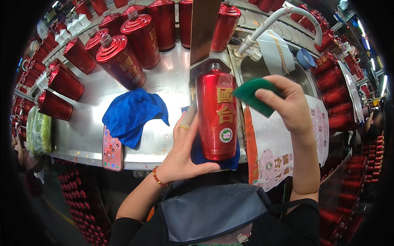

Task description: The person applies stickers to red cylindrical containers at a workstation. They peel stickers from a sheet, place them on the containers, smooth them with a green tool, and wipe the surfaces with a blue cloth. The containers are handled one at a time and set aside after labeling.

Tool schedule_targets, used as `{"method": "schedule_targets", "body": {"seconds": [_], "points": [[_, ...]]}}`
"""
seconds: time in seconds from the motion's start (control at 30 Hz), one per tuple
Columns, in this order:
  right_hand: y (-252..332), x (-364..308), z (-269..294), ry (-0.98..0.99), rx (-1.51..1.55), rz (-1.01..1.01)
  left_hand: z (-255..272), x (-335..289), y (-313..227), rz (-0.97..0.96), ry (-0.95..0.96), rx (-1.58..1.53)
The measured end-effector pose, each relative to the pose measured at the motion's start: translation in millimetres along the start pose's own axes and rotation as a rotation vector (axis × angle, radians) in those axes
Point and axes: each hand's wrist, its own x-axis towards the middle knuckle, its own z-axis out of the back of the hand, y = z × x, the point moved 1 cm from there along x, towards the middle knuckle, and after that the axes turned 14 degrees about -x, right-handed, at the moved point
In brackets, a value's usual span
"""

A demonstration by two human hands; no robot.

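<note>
A glossy red bottle (207,119) with gold lettering and a small round green-and-white emblem is in front of me, its glass neck pointing away. My left hand (182,153) cradles it from the left and below, fingers along its side and thumb across near its base. A pale finger cover (188,117) sits on one finger. My right hand (287,100) pinches a flat green scraper (256,95) between thumb and fingers. The scraper's left tip meets the bottle's right edge beside the upper lettering. Part of a dark blue cloth (200,153) shows under the bottle.
Several red bottles (123,61) stand at the back left of the metal table (86,123). A blue cloth (135,115) partly covers a phone (112,151). Printed transfer sheets (275,160) lie at right, by a sink with a curved faucet (283,14) and blue bowl (305,58).
</note>
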Motion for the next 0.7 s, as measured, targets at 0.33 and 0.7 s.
{"method": "schedule_targets", "body": {"seconds": [0.33,0.7], "points": [[5.5,31.2,2.1,-0.115,0.022,0.158,-0.6,70.4,-4.7,0.122,-0.421,-0.716],[-43.5,39.2,-25.5,0.154,0.204,-0.117,-3.9,94.1,-7.0,0.157,-0.465,-0.706]]}}
